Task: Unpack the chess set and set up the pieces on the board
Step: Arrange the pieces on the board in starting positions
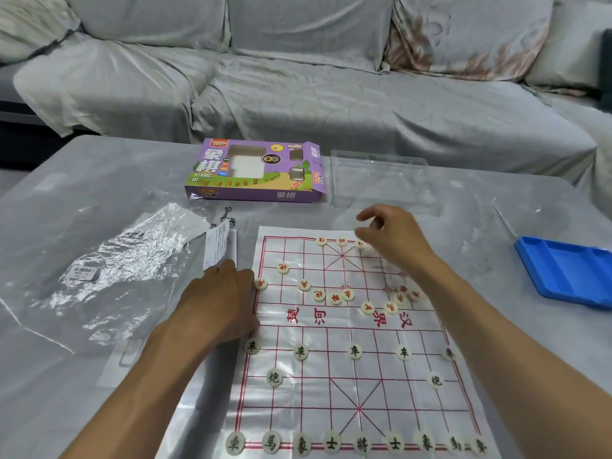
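Grey table (530, 226) bare beyond board (347, 342)

You will see a grey table (99, 167). On it, at the right edge, lies a blue tray (563, 270). Behind the table stands a sofa (298, 77) under grey covers

The board (351, 342) lies on the table (66, 376); box (255, 170) behind it; plastic bag (126, 270) left; tray (566, 270) right; sofa (298, 77) beyond.
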Tool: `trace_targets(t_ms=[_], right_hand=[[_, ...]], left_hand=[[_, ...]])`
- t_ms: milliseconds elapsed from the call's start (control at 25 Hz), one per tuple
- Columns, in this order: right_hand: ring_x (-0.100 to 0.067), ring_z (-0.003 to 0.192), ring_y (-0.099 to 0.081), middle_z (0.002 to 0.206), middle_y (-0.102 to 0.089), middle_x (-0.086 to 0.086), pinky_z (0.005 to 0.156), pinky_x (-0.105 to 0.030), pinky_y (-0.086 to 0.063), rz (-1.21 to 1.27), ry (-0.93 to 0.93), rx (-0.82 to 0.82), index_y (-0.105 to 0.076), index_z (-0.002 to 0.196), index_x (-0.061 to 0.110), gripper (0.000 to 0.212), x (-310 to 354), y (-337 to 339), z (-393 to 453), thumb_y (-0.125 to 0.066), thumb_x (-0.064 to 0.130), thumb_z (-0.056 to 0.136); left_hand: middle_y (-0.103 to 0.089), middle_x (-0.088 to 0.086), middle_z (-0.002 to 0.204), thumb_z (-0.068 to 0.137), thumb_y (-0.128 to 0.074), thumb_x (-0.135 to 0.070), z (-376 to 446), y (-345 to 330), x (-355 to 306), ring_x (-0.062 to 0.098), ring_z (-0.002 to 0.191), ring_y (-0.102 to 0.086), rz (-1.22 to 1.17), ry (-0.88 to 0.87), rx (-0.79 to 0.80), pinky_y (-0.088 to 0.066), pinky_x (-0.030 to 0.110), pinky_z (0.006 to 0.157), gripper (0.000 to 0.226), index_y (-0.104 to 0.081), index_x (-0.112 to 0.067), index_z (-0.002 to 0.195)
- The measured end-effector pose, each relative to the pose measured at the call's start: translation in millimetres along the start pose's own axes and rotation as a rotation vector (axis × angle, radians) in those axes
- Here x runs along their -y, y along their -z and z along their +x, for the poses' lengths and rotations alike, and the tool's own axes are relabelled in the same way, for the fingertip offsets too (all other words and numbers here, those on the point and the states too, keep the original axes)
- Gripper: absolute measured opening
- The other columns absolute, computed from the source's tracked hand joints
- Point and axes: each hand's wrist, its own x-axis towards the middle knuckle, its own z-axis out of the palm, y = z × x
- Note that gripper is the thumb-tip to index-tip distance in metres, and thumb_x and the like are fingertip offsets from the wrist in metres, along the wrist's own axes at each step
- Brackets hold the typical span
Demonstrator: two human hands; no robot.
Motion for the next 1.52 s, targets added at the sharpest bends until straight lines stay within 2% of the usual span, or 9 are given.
trace_targets(t_ms=[120,280,360,480,560,760,1000,1360,1520], right_hand=[[-0.007,0.076,-0.059,0.089,-0.065,0.006,0.064,-0.016,-0.040,-0.002,-0.086,-0.056,-0.067,0.107,0.021,0.017,-30.7,39.9,-36.9,-0.065,0.022,0.090],[-0.011,0.091,-0.058,0.112,-0.065,0.003,0.071,-0.021,-0.043,-0.072,-0.259,0.035,-0.063,0.115,0.023,0.021,-81.2,51.3,-75.8,-0.059,0.021,0.094],[-0.011,0.094,-0.057,0.118,-0.063,0.005,0.076,-0.022,-0.044,-0.118,-0.246,0.091,-0.060,0.119,0.027,0.026,-93.4,44.8,-74.4,-0.058,0.020,0.093],[-0.008,0.091,-0.055,0.111,-0.060,0.010,0.074,-0.019,-0.041,-0.170,-0.193,0.121,-0.058,0.120,0.030,0.030,-94.4,39.4,-65.1,-0.061,0.023,0.091],[-0.007,0.086,-0.055,0.103,-0.060,0.011,0.070,-0.018,-0.041,-0.172,-0.172,0.109,-0.060,0.113,0.030,0.023,-96.0,37.1,-59.4,-0.062,0.026,0.091],[-0.006,0.079,-0.058,0.092,-0.063,0.010,0.072,-0.023,-0.051,-0.190,-0.137,0.050,-0.063,0.098,0.027,0.015,-96.7,32.1,-54.6,-0.064,0.038,0.089],[-0.008,0.087,-0.056,0.102,-0.061,0.010,0.071,-0.020,-0.045,-0.251,-0.128,0.113,-0.063,0.106,0.029,0.019,-92.6,31.9,-53.1,-0.061,0.022,0.089],[-0.007,0.081,-0.057,0.092,-0.061,0.011,0.065,-0.018,-0.044,-0.248,-0.141,0.104,-0.065,0.110,0.026,0.024,-92.2,29.2,-49.8,-0.067,0.029,0.087],[-0.010,0.083,-0.059,0.098,-0.066,0.007,0.072,-0.023,-0.049,-0.270,-0.162,0.029,-0.066,0.111,0.022,0.026,-85.7,28.5,-50.6,-0.069,0.030,0.086]], left_hand=[[-0.043,-0.002,0.113,0.076,-0.070,-0.045,0.4,0.4,2.2,0.019,0.105,-0.046,-0.012,0.009,0.018,-0.039,0.030,0.073,0.052,-0.048,-0.026,0.119],[-0.040,-0.004,0.103,0.073,-0.072,-0.046,-0.2,0.2,2.3,0.016,0.094,-0.043,-0.043,0.002,0.026,-0.042,0.030,0.071,0.051,-0.050,-0.028,0.115],[-0.038,-0.004,0.102,0.073,-0.072,-0.047,-0.8,1.3,1.1,0.016,0.093,-0.043,-0.040,-0.002,0.028,-0.043,0.029,0.071,0.052,-0.050,-0.028,0.115],[-0.039,-0.005,0.103,0.072,-0.072,-0.050,-0.3,1.3,1.6,0.015,0.093,-0.043,-0.014,-0.003,0.027,-0.043,0.028,0.071,0.055,-0.050,-0.029,0.118],[-0.039,-0.005,0.103,0.072,-0.072,-0.050,1.1,0.7,2.1,0.014,0.093,-0.043,-0.012,0.002,0.030,-0.043,0.028,0.070,0.056,-0.050,-0.029,0.118],[-0.040,-0.005,0.106,0.071,-0.072,-0.050,2.8,-0.6,2.8,0.014,0.094,-0.043,-0.016,0.001,0.025,-0.044,0.028,0.072,0.058,-0.049,-0.029,0.120],[-0.042,-0.004,0.109,0.072,-0.072,-0.051,1.3,0.2,3.2,0.015,0.095,-0.043,-0.013,0.004,0.028,-0.047,0.029,0.076,0.058,-0.049,-0.029,0.121],[-0.042,-0.004,0.112,0.072,-0.072,-0.051,0.5,-0.4,3.4,0.014,0.096,-0.044,-0.019,0.003,0.029,-0.047,0.030,0.077,0.061,-0.048,-0.029,0.123],[-0.043,-0.003,0.114,0.073,-0.072,-0.051,0.2,-0.2,2.1,0.017,0.102,-0.047,-0.017,0.008,0.030,-0.048,0.031,0.079,0.060,-0.048,-0.028,0.123]])
